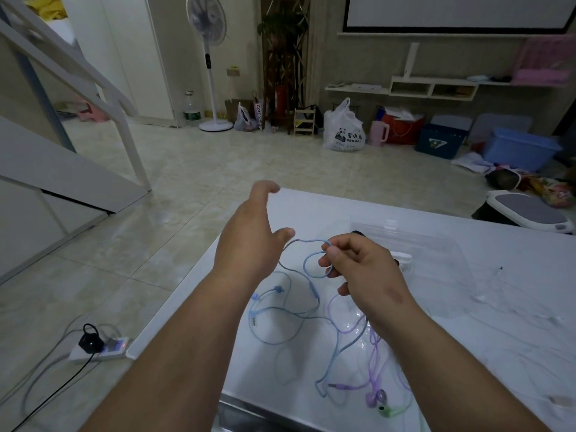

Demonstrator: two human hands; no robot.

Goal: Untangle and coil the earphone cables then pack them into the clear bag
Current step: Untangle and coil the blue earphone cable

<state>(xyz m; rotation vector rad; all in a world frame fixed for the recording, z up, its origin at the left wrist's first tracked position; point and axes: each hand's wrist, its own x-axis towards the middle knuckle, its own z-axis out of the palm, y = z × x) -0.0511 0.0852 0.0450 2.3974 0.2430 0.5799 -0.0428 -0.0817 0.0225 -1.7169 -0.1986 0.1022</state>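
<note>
A blue earphone cable [282, 313] lies in loose loops on the white table [467, 353]. My right hand [363, 269] pinches a small coil of it above the table. My left hand [249, 241] hovers to the left of that coil with its fingers spread, and a strand of the blue cable runs up to its thumb; whether it grips the strand I cannot tell. A purple earphone cable [372, 347] is tangled with the blue one near the front edge, its earbuds [377, 399] beside a green plug. The clear bag [436, 263] lies flat behind my right hand.
A small white object [403, 258] lies under the clear bag. Left of the table, on the tiled floor, sits a power strip [99, 349] with cords. A grey-topped white stool [526, 213] stands past the table's far right corner.
</note>
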